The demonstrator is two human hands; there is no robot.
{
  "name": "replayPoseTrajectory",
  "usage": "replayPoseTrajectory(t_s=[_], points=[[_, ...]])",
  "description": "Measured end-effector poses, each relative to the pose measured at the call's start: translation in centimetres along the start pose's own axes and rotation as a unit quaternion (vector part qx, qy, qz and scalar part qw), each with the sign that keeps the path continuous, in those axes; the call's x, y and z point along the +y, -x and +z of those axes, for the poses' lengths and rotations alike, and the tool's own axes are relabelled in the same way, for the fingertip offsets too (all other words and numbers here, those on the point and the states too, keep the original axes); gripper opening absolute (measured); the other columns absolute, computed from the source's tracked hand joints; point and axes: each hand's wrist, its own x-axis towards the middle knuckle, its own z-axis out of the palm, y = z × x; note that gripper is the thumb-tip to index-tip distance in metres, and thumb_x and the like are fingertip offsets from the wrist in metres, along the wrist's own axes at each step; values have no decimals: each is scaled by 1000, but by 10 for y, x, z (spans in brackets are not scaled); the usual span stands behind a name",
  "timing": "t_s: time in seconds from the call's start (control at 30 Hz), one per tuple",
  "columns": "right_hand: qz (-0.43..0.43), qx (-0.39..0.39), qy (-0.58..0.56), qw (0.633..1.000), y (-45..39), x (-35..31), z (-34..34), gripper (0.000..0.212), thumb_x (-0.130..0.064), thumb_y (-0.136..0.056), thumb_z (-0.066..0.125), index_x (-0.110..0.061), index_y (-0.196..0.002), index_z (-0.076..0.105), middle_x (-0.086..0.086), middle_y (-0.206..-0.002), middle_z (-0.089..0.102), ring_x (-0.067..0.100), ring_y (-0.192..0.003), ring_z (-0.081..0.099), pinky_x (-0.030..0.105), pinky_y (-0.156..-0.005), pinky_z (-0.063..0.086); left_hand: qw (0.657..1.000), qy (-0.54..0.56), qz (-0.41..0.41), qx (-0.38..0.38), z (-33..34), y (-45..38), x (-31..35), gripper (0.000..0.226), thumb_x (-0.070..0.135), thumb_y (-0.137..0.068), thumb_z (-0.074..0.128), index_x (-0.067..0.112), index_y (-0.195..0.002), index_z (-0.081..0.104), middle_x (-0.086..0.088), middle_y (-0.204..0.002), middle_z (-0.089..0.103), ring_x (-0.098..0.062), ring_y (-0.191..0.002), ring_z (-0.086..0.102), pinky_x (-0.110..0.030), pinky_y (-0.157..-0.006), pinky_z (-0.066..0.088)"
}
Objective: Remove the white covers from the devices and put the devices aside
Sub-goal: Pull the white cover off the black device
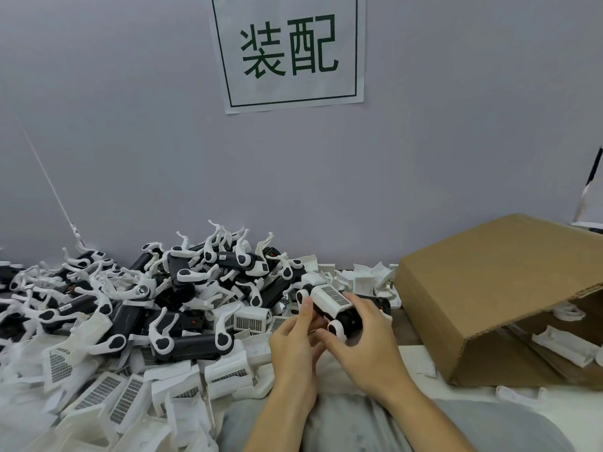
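Pretty cramped: heap of black-and-white plastic devices [182, 298] crowds the left, open brown cardboard box [489, 298] walls the right. Both hands grip one black device with white cover [332, 301] between them, left hand [293, 344] pinching its left end, right hand [368, 340] curled over it.

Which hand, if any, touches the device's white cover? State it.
Touching: head view shows the left hand fingertips on the white cover end; the right hand grips the device.

A white paper sign [288, 50] taped to the grey wall [130, 125], above the pile of devices [182, 288], carries 2 large dark green characters, 装配, inside a thin green rectangular border. The small labels on the devices below the sign are too blurred to read.
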Motion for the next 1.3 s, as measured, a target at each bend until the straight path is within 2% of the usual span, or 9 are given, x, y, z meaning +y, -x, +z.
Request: replayPoseTrajectory(t_s=[0.17, 0.37, 0.57, 0.7, 0.8, 0.9, 1.07, 1.17, 1.3], points=[[83, 54, -50, 994, -3, 5, -4, 50, -32, -83, 79, -26, -130, 60, -14, -118, 65, 1, -113, 58, 24, -100, 46, 996, -66, 61, -29, 3, 5, -2, 25, 23, -94, 69, 0, -88, 75, -14, -80, 76, -23, -75, 74, -33, -66, 59], [158, 51, -164, 972, -4, 9, -7, 19, -27, -92, 70, -26, -111, 66, -5, -109, 71, 12, -105, 66, 40, -95, 53, 959, -157, 230, 51, 2, 4, 0, 8, 13, -94, 68, 19, -89, 71, -3, -82, 67, -16, -77, 59, -24, -68, 49], [196, 56, -289, 935, -6, 9, -13, 11, -17, -96, 62, -13, -100, 71, 3, -97, 75, 8, -83, 70, 20, -64, 51, 971, -120, 203, 28, 1, 3, 1, 20, 17, -98, 62, 31, -112, 69, 6, -120, 67, -5, -113, 59, -15, -86, 46], [277, 7, -423, 863, -8, 4, -16, 22, -20, -96, 55, -3, -104, 66, 13, -87, 64, 19, -59, 59, 28, -54, 44, 988, -62, 139, -22, 2, 5, 0, 23, 27, -98, 61, 29, -119, 72, 5, -123, 71, -16, -121, 63, -45, -110, 46], [324, -48, -467, 821, -8, 1, -20, 42, -28, -96, 50, 7, -115, 62, 24, -85, 62, 25, -59, 57, 30, -53, 46, 991, -21, 123, -55, 3, 6, 1, 30, 38, -94, 58, 29, -117, 74, 2, -124, 71, -20, -124, 61, -40, -93, 57], [329, -79, -479, 810, -7, 2, -21, 49, -33, -98, 46, 9, -117, 63, 24, -80, 64, 28, -63, 60, 33, -60, 50, 992, 7, 113, -64, 3, 6, 3, 30, 25, -102, 49, 26, -117, 75, -1, -123, 71, -20, -118, 64, -31, -72, 59], [338, -93, -473, 809, -6, 0, -20, 42, -33, -100, 43, 0, -114, 65, 17, -72, 66, 29, -74, 64, 38, -69, 52, 990, -47, 123, -48, 2, 3, 1, 36, 3, -97, 58, 24, -124, 70, -5, -116, 71, -32, -107, 68, -52, -82, 61], [338, -59, -459, 819, -7, -1, -21, 33, -24, -102, 44, 3, -108, 61, 24, -85, 59, 36, -66, 50, 41, -65, 51, 980, -97, 171, -37, 1, 3, -1, 40, 0, -93, 67, 27, -122, 69, -11, -120, 68, -29, -100, 68, -31, -71, 60], [339, -1, -415, 844, -9, 4, -20, 21, -14, -103, 48, 2, -110, 60, 23, -95, 62, 40, -86, 57, 47, -66, 48, 959, -157, 230, -47, 2, 8, -2, 43, -2, -90, 69, 30, -119, 67, -2, -120, 69, -16, -106, 67, -44, -91, 59]])
